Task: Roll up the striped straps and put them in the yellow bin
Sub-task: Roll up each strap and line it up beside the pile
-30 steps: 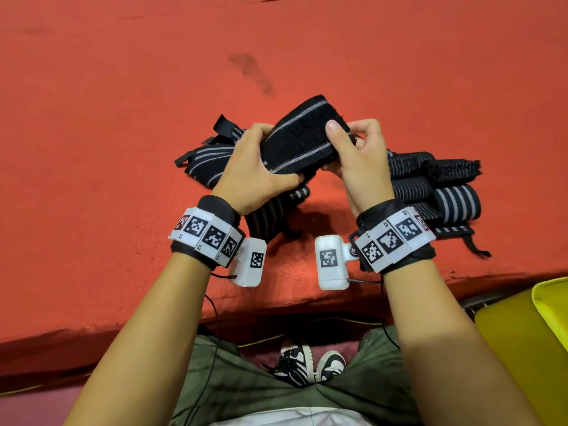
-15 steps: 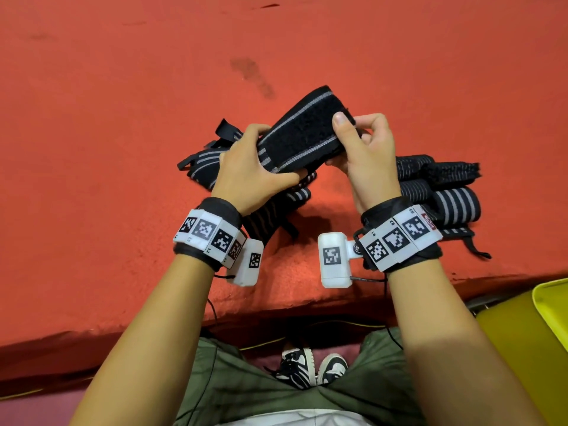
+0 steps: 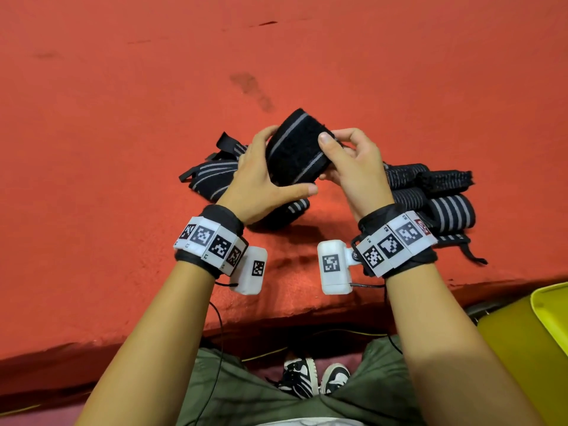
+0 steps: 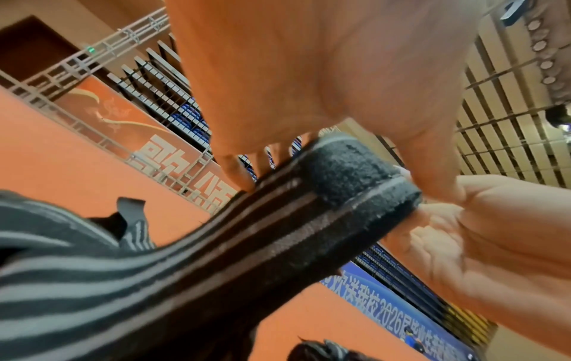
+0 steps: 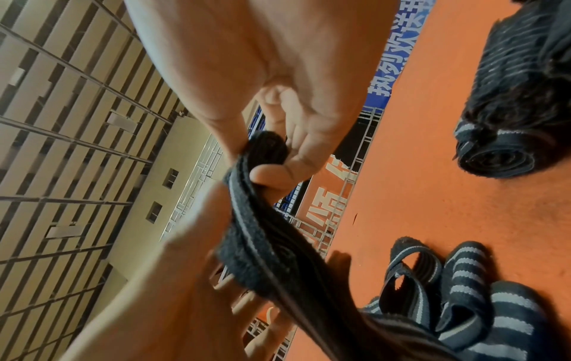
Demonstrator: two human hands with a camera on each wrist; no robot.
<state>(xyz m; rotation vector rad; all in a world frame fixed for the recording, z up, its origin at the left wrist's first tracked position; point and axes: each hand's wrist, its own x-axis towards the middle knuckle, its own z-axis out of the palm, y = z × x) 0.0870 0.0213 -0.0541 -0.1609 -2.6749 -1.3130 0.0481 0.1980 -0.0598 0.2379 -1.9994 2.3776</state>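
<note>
Both forearms reach up from the lower frame to its centre, wrists banded; the left hand [image 3: 261,179] and right hand [image 3: 353,170] face each other, fingers and thumbs curled, pinching the strap [image 3: 296,152] between them

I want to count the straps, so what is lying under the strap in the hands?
Under the held strap, loose striped straps lie on the red mat. The left hand covers part of them, so their count is unclear.

The red mat [image 3: 123,149] bears loose striped straps [image 3: 209,176]; rolled straps [image 3: 445,207] lie right.
</note>
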